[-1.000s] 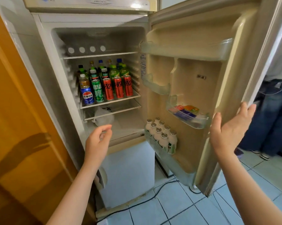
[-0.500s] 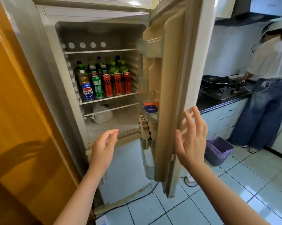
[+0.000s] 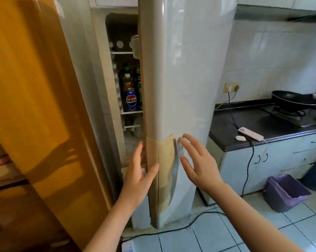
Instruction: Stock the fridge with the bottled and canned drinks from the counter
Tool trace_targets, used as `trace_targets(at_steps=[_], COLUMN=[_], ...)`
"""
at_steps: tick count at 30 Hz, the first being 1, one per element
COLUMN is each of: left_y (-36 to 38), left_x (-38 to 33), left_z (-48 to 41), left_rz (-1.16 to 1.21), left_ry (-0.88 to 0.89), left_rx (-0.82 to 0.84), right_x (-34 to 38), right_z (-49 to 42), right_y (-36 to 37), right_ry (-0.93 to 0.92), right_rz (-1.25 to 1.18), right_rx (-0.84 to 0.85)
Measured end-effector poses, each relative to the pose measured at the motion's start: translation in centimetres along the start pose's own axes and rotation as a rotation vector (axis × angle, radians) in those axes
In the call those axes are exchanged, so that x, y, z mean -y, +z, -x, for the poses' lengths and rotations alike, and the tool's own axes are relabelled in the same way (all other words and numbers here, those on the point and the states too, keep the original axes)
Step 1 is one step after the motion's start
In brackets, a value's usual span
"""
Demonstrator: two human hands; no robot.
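The fridge [image 3: 101,79] stands in front of me with its door [image 3: 190,70] swung almost closed, leaving only a narrow gap on the left. Through that gap I see the drinks on a wire shelf [image 3: 131,112]: a blue cola can [image 3: 131,100] at the front, an amber bottle [image 3: 128,82] just behind it, and darker bottles further back that I cannot make out well.

My left hand [image 3: 139,177] is at the door's free edge, fingers straight and pointing up beside the gap, the thumb lying on the tan panel [image 3: 164,160] that wraps the lower edge. My right hand [image 3: 199,166] is spread flat near the white face of the door, just right of that panel; I cannot tell whether the fingertips touch it. Neither hand holds anything, and they sit either side of the door edge.

To my left is an orange wooden door [image 3: 35,106]. To the right, a dark counter [image 3: 231,142] carries a power strip [image 3: 250,133] and a stove with a black pan [image 3: 291,100]. A bin with a purple liner [image 3: 284,191] stands on the tiled floor [image 3: 226,233].
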State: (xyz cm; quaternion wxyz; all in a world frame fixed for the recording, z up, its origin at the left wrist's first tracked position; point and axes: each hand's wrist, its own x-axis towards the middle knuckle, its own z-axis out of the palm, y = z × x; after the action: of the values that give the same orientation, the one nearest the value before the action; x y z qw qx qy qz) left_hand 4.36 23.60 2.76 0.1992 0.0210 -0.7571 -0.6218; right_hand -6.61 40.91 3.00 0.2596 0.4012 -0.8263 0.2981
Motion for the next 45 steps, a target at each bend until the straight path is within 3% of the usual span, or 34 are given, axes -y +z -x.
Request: trace_targets(at_steps=[5, 10, 14, 27, 40, 45], left_y=[-2.1, -4.1, -6.0, -9.2, -10.4, -10.5], left_x=[1.6, 3.8, 5.4, 8.7, 9.6, 9.3], left_z=[-4.0, -10.1, -15.0, -22.5, -24.5, -24.9], left_rz=[-0.104, -0.329, -0.335, -0.230, -0.174, -0.158], left_ry=[0.016, -0.029, -0.064, -0.064, -0.018, -0.027], left_rx=[-0.241, -0.538, -0.639, -0.657, -0.636, -0.620], right_x=[-1.0, -3.8, -5.9, -5.9, -9.6, -11.4], right_z=[-5.4, -10.3, -13.2, -16.9, -17.1, -16.3], right_y=[5.2, 9.2, 11.1, 14.6, 13.6, 11.7], right_ry=[-0.089, -0.041, -0.029, 0.018, -0.092, 0.041], right_rz=[0.006, 0.051, 0.051, 0.084, 0.031, 0.054], right_rx=[-0.055, -0.106, -0.090, -0.014, 0.107, 0.223])
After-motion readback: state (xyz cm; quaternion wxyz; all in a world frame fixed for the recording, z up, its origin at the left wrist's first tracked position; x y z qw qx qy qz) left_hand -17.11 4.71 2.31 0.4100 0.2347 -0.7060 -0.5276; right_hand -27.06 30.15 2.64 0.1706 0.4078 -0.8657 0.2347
